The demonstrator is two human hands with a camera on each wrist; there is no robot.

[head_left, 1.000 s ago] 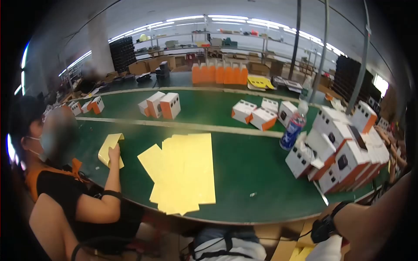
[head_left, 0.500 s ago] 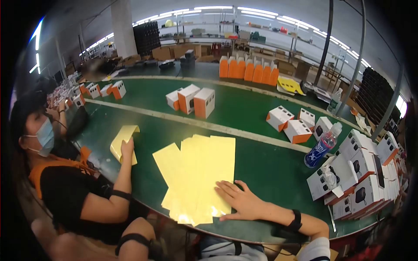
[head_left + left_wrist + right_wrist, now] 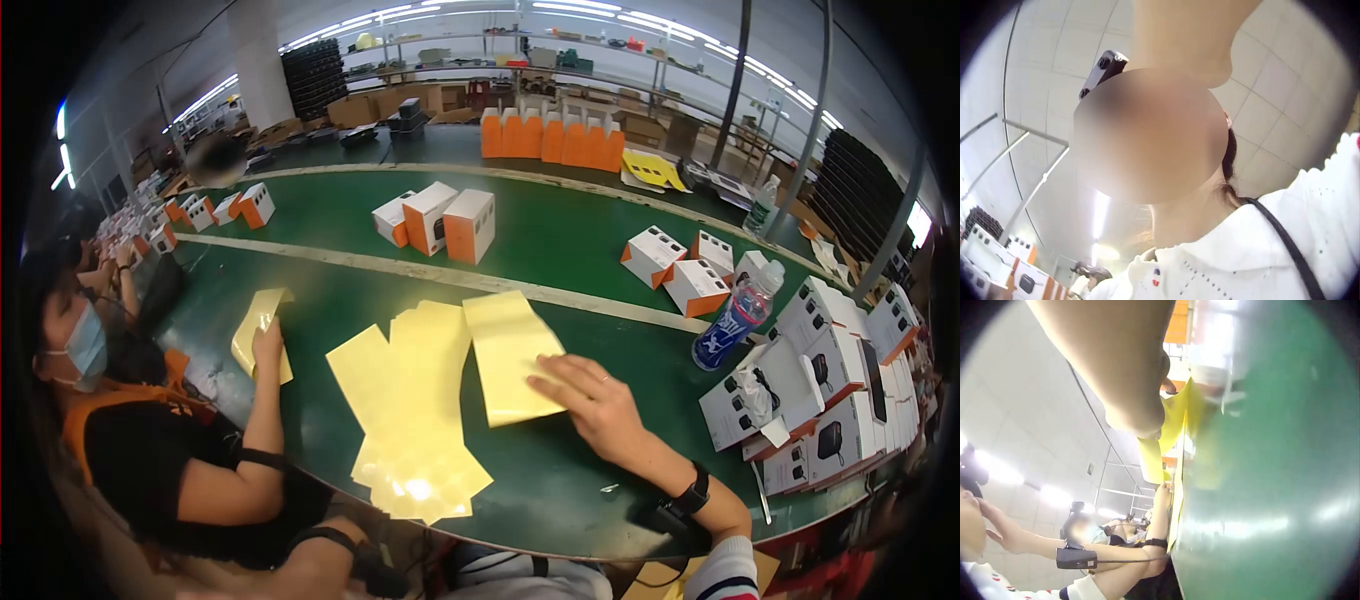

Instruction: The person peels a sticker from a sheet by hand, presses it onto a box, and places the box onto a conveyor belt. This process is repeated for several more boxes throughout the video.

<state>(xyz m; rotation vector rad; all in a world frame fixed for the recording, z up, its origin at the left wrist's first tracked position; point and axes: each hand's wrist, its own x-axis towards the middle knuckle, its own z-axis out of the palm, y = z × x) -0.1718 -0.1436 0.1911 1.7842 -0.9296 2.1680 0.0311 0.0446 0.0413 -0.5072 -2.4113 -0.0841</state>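
Observation:
In the head view my right hand point(image 3: 598, 408) holds a yellow sheet point(image 3: 510, 350) by its right side, fingers on top and the thumb hidden under it. The sheet is bent and overlaps the right edge of a fanned stack of yellow sheets point(image 3: 405, 400) on the green table. The right wrist view shows this sheet point(image 3: 1175, 419) curving up above the tabletop. My left hand point(image 3: 1007, 528) is raised beside my face, its fingers fairly straight and holding nothing. In the left wrist view, only the base of that hand point(image 3: 1185, 37) shows, close to the lens.
A person point(image 3: 180, 450) at left holds another curled yellow sheet point(image 3: 255, 335). At right stand a drink bottle point(image 3: 735, 320) and a pile of white-and-orange boxes point(image 3: 835, 390). More boxes point(image 3: 470, 225) stand beyond the pale strip point(image 3: 420, 272) across the table.
My right hand came from the lower right onto the stack, lay flat on its right side, then drew one sheet off to the right. The head view has also turned.

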